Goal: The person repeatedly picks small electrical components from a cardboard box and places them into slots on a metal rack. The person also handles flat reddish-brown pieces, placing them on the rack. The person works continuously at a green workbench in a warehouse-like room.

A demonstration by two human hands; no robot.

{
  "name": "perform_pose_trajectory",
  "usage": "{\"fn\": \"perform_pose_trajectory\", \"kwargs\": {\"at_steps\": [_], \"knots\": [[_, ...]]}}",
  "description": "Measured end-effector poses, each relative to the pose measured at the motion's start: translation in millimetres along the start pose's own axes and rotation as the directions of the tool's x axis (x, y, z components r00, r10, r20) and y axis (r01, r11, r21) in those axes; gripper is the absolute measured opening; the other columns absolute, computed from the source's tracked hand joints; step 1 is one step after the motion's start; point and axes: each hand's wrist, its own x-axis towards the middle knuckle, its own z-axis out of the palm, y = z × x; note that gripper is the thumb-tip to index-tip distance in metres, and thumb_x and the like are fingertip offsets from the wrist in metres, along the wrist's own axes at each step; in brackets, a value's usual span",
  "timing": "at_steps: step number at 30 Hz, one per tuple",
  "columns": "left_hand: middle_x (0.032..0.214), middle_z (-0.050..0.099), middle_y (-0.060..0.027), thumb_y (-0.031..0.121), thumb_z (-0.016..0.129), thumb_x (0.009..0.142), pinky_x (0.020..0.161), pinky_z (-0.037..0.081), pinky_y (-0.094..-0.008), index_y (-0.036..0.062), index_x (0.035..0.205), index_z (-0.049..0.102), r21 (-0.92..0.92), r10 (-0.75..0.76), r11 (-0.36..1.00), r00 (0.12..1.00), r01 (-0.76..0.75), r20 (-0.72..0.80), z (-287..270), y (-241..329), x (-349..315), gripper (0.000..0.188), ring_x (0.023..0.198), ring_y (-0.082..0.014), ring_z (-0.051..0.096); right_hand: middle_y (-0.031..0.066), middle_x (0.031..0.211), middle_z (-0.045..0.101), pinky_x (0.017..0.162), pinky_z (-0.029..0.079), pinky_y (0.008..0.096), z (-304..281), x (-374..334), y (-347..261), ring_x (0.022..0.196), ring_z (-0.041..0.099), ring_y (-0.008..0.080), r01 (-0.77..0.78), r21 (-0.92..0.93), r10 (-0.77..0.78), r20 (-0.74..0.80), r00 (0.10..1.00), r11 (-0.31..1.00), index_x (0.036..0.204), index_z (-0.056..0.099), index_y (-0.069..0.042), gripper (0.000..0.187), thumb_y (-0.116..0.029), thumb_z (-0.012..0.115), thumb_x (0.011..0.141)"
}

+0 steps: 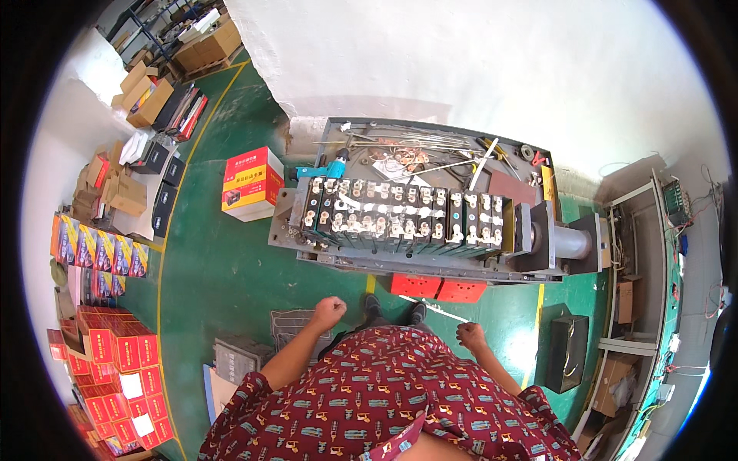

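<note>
My left hand [329, 311] hovers in front of the workbench, its fingers curled into a loose fist with nothing showing in it. To the right, my right hand [471, 336] hangs lower with fingers also curled, and I see nothing in it. Neither hand touches anything. Beyond them, a row of black battery cells [400, 211] with pale metal terminals lies along a metal press frame [530, 230] with a thick cylinder [573, 243] at its right end. A teal cordless drill [327, 167] rests at the row's left end.
Rods and tools crowd the bench's tray [400, 123]. Red crates [438, 288] sit beneath it. A red-yellow carton [252, 184] stands left on the green floor, a black open box [567, 353] right. Stacked red boxes [127, 349] line the left wall; shelving [626, 346] is at right.
</note>
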Motion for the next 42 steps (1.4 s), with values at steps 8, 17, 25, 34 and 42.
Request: {"fn": "perform_pose_trajectory", "kwargs": {"at_steps": [8, 17, 25, 34, 42], "knots": [[0.091, 0.077, -0.0179, 0.030, 0.071, 0.089, 0.080, 0.059, -0.0428, 0.0043, 0.092, 0.077, 0.062, -0.051, 0.997, 0.999, 0.051, -0.002, 2.7, -25.9, -3.1, 0.026, 0.087, -0.0334, 0.076, 0.0090, 0.090, 0.075, 0.059, 0.057, 0.0340, 7.6, -3.4, -6.3, 0.073, 0.071, 0.0189, 0.029, 0.053, -0.031, 0.026, 0.999, 0.998, 0.110, 0.076, 0.001, 0.021, -0.012, 0.067, 0.097], [0.087, 0.074, -0.0228, 0.031, 0.065, 0.089, 0.078, 0.058, -0.0495, 0.0006, 0.082, 0.075, 0.250, -0.406, 0.891, 0.911, 0.379, 0.066, -29.2, -40.6, -40.5, 0.032, 0.088, -0.0379, 0.075, 0.0085, 0.083, 0.072, 0.055, 0.055, 0.0333, -2.7, 0.6, 21.6, 0.067, 0.068, 0.0181, 0.004, -0.023, -0.004, 0.010, 1.000, 1.000, 0.104, 0.075, 0.003, 0.020, -0.013, 0.065, 0.095], [0.095, 0.077, -0.0184, 0.030, 0.069, 0.089, 0.082, 0.059, -0.0439, 0.0047, 0.095, 0.078, 0.111, -0.123, 0.987, 0.992, 0.119, 0.034, -10.3, -38.1, -19.0, 0.027, 0.091, -0.0332, 0.076, 0.0041, 0.065, 0.065, 0.052, 0.051, 0.0338, 4.5, -8.1, -16.8, 0.056, 0.061, 0.0143, 0.090, 0.064, -0.087, -0.046, 0.995, 0.994, 0.072, 0.069, -0.006, 0.024, -0.016, 0.062, 0.092], [0.091, 0.076, -0.0186, 0.029, 0.068, 0.087, 0.080, 0.059, -0.0451, 0.0057, 0.091, 0.079, 0.090, -0.121, 0.989, 0.992, 0.117, 0.046, -12.2, -28.4, -12.3, 0.026, 0.089, -0.0365, 0.075, 0.0059, 0.074, 0.069, 0.052, 0.053, 0.0334, 9.9, -5.2, -11.9, 0.061, 0.065, 0.0162, 0.020, 0.080, -0.018, -0.023, 1.000, 0.997, 0.086, 0.074, -0.002, 0.018, -0.015, 0.065, 0.094], [0.092, 0.073, -0.0238, 0.030, 0.063, 0.088, 0.080, 0.057, -0.0518, 0.0038, 0.088, 0.077, 0.178, -0.238, 0.958, 0.970, 0.226, 0.048, -23.4, -37.2, -29.7, 0.029, 0.090, -0.0429, 0.073, 0.0080, 0.085, 0.072, 0.054, 0.054, 0.0326, 1.9, -3.4, 10.2, 0.068, 0.068, 0.0168, -0.006, 0.095, 0.009, -0.026, 1.000, 0.995, 0.100, 0.075, 0.001, 0.017, -0.012, 0.065, 0.096]]}}
